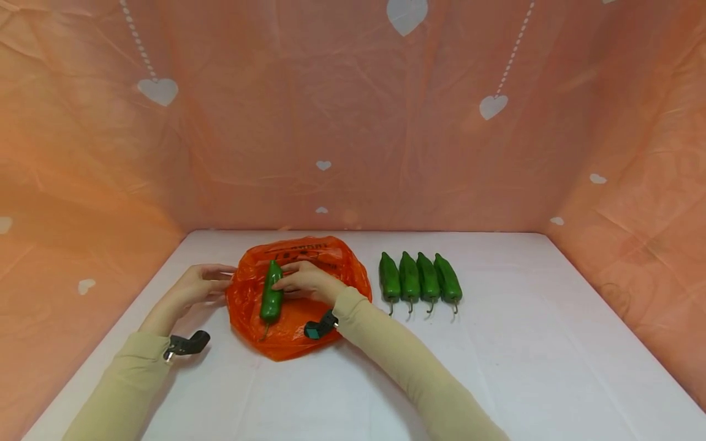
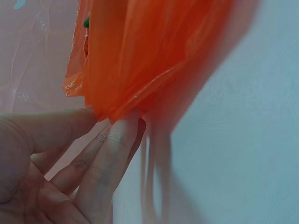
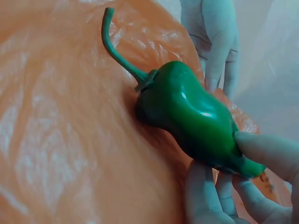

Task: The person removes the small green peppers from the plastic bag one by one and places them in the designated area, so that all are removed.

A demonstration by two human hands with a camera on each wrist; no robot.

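Note:
A long green pepper (image 1: 271, 303) with a thin curved stem is held in my right hand (image 1: 313, 283), over the orange plastic bag (image 1: 276, 351). In the right wrist view the thumb (image 3: 266, 151) lies on one side of the pepper near its tip and the fingers on the other, with the stem end pointing away. My left hand (image 1: 193, 288) is at the left side of the bag. Its thumb and fingertips pinch the bag's edge in the left wrist view. The bag lies spread with its mouth wide and dark print on its far inner side.
Several green peppers (image 1: 409, 278) lie side by side in a row right of the bag, stems toward me. They rest on a white-covered table (image 1: 529, 343). Orange sheeting (image 1: 353, 122) with white hearts rises at the back and both sides.

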